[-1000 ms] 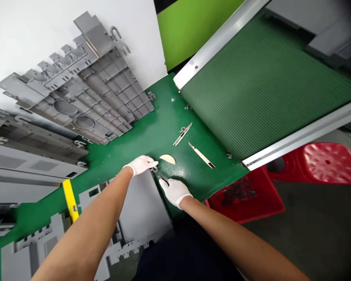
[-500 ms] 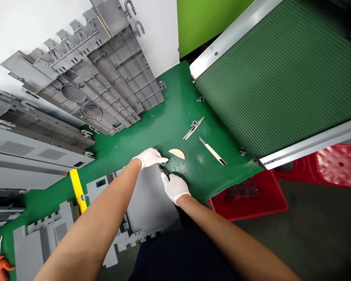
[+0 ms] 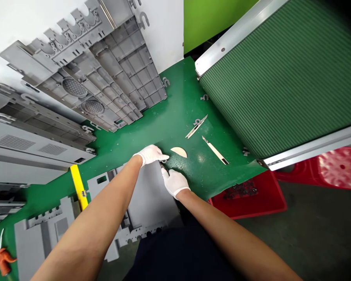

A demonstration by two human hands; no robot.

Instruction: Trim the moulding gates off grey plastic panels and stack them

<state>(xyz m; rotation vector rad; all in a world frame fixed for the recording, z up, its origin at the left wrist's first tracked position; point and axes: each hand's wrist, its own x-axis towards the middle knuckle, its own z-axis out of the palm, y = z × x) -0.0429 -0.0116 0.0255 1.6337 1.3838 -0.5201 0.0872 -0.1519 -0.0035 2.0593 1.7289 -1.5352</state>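
My left hand [image 3: 151,155], in a white glove, is closed at the top corner of a flat grey panel [image 3: 150,191], its fingertips on a small grey piece [image 3: 163,160]. Just below it, my right hand [image 3: 175,182], also gloved, is closed round a dark tool whose tip meets that corner; the tool is mostly hidden. Beyond the hands lie a cream half-disc [image 3: 179,152] and two pale-handled knives, one near a small grey hook [image 3: 197,129] and the other [image 3: 215,150] further right.
Large grey moulded panels [image 3: 99,74] lean on the wall at the left. A yellow bar [image 3: 79,186] lies by the left forearm. A ribbed green conveyor [image 3: 286,78] borders the table [image 3: 175,113] on the right, with a red bin [image 3: 269,199] below. An orange-handled tool [image 3: 3,260] is at lower left.
The view has shifted slightly, so the surroundings sit a little to the right and higher. Both hands remain at the panel's corner, with hardly any movement.
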